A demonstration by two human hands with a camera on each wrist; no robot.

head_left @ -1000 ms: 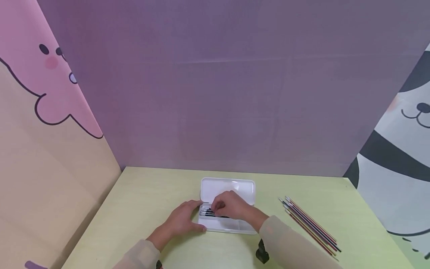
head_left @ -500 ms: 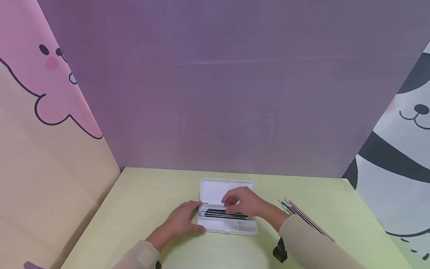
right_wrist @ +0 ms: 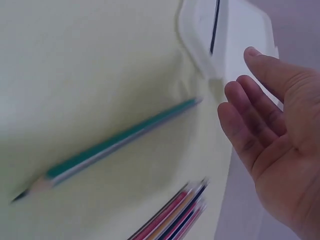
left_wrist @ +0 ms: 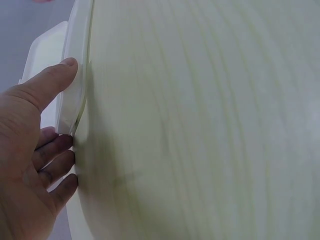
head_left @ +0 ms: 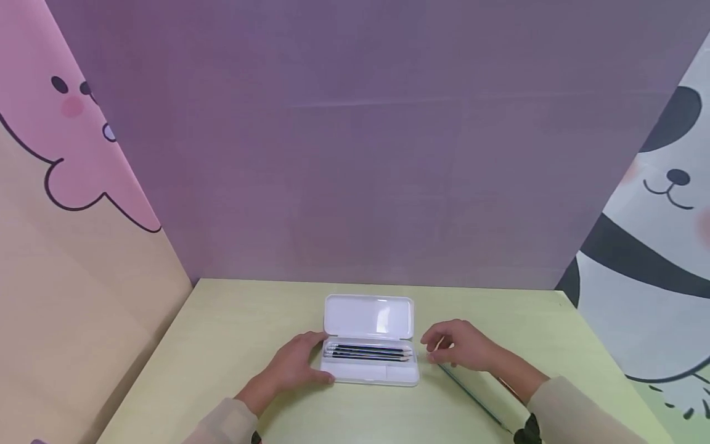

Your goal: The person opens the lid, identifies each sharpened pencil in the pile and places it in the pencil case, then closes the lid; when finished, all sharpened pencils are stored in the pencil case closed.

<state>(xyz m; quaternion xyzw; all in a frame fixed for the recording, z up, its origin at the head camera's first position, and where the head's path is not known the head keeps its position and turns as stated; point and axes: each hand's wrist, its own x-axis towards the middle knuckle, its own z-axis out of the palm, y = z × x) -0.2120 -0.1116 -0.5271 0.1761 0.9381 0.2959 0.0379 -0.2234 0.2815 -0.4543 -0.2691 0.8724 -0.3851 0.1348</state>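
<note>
The green pencil (right_wrist: 122, 138) lies aslant at the lower right of the head view, its blunt end just beside the fingertips of the right hand (head_left: 463, 346), whose thumb and fingers stand apart. Dark pencils (head_left: 370, 353) lie in the case (head_left: 355, 372) at lower centre, lid back; the left hand (head_left: 294, 364) grips its left end between thumb and fingers. Spare pencils (right_wrist: 175, 212) show lower middle in the right wrist view. The table (head_left: 266, 299) extends behind the case to a far edge.

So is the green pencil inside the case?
No, the right wrist view shows the green pencil outside the case, with bare table between them.
</note>
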